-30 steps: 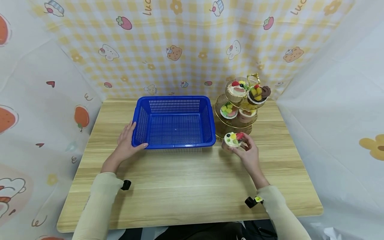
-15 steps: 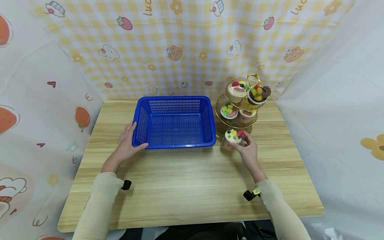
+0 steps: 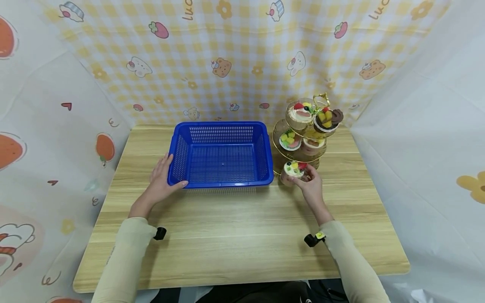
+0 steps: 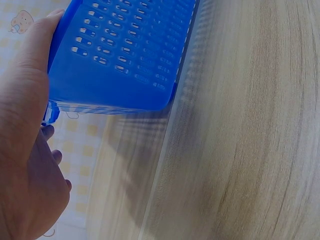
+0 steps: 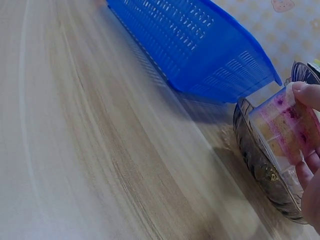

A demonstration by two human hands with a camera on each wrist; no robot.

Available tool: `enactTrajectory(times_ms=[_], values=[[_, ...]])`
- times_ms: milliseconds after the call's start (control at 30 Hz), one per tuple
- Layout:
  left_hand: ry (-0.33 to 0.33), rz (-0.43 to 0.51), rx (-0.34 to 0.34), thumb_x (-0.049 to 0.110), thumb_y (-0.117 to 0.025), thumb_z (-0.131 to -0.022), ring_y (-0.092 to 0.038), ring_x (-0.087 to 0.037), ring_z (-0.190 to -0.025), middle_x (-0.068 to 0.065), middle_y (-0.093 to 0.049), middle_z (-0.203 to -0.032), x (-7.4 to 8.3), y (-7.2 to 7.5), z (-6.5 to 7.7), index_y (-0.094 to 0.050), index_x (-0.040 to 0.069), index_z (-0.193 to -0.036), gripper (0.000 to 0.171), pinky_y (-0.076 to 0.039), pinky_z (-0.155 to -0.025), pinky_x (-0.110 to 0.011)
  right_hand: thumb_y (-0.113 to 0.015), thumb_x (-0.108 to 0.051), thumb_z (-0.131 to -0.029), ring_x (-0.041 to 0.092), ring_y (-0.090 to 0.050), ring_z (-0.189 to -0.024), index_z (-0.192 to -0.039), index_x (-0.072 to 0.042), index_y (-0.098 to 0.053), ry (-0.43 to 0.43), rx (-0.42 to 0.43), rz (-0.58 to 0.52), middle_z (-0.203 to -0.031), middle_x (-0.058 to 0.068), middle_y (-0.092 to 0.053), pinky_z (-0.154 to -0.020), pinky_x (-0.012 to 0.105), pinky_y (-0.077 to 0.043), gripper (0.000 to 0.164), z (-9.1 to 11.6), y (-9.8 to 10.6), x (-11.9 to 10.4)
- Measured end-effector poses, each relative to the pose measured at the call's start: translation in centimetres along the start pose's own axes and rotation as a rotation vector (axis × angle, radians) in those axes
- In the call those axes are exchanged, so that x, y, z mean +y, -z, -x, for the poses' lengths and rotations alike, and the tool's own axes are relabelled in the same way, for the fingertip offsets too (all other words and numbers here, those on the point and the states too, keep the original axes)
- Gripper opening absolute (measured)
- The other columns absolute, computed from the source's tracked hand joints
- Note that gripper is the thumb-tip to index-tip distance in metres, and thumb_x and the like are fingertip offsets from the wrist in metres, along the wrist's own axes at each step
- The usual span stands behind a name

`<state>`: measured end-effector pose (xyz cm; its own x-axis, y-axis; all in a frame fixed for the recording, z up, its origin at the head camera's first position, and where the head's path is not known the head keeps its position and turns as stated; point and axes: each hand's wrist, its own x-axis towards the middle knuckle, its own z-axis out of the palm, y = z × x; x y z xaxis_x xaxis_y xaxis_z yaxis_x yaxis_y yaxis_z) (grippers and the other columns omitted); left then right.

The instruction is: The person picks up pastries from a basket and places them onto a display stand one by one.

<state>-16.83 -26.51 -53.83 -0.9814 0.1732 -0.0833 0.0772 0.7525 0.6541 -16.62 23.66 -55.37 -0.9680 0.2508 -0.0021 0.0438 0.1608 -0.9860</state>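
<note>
My right hand (image 3: 311,185) pinches a clear dessert cup (image 3: 288,179) between thumb and fingers. Cream, a strawberry and other fruit top it; pink and yellow cake layers show through its wall. In the right wrist view the cup (image 5: 282,127) is tilted at the lowest tray (image 5: 265,172) of the tiered stand; whether its base touches the tray I cannot tell. At the front left corner of the blue plastic basket (image 3: 221,184), my left hand (image 3: 161,181) lies with its thumb along the front rim and its outstretched fingers against the left side.
Two dessert cups sit on the stand's top tier (image 3: 314,134), one with a chocolate swirl (image 3: 336,116). Two more, including a mango-topped cup (image 3: 290,140), occupy its middle tier. The stand is close to the basket's right side, near the cloth backdrop (image 3: 242,75).
My right hand has moved slightly away from the person, bringing the dessert cup farther in over the stand's lowest tray. The left hand and the basket have stayed put.
</note>
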Motion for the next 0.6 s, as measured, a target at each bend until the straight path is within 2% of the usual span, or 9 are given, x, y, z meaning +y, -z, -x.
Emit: enactTrajectory(times_ms=[200,433,600], values=[[0.001,-0.004,-0.002,0.051,-0.072,-0.085,0.012,-0.039,-0.155,-0.011,0.010,-0.169,0.0,0.0,0.0,0.007,0.021,-0.160,0.114,0.003,-0.117,-0.073,-0.084,-0.010,-0.078,0.005,-0.054,-0.098,-0.137,-0.003,-0.053,-0.017,-0.015,0.014,-0.113,-0.007,-0.058,-0.080,0.011,-0.047,0.067,-0.4,-0.1,0.1],[0.003,0.000,-0.003,0.051,-0.072,-0.085,0.013,-0.039,-0.155,-0.010,0.010,-0.169,0.2,0.0,0.1,0.007,0.022,-0.160,0.113,0.003,-0.117,-0.073,-0.085,-0.019,-0.077,0.012,-0.053,-0.098,-0.137,-0.001,-0.053,-0.017,0.006,0.150,-0.124,0.014,-0.061,-0.074,0.009,-0.043,0.070,-0.9,-0.4,0.3],[0.003,-0.003,-0.001,0.051,-0.072,-0.085,0.013,-0.039,-0.155,-0.010,0.010,-0.169,0.1,0.0,0.0,0.007,0.022,-0.160,0.113,0.003,-0.116,-0.074,-0.086,-0.023,-0.076,0.019,-0.056,-0.100,-0.136,-0.001,-0.054,-0.022,0.030,0.208,-0.124,0.018,-0.063,-0.072,0.008,-0.042,0.072,-1.2,-0.8,0.3]])
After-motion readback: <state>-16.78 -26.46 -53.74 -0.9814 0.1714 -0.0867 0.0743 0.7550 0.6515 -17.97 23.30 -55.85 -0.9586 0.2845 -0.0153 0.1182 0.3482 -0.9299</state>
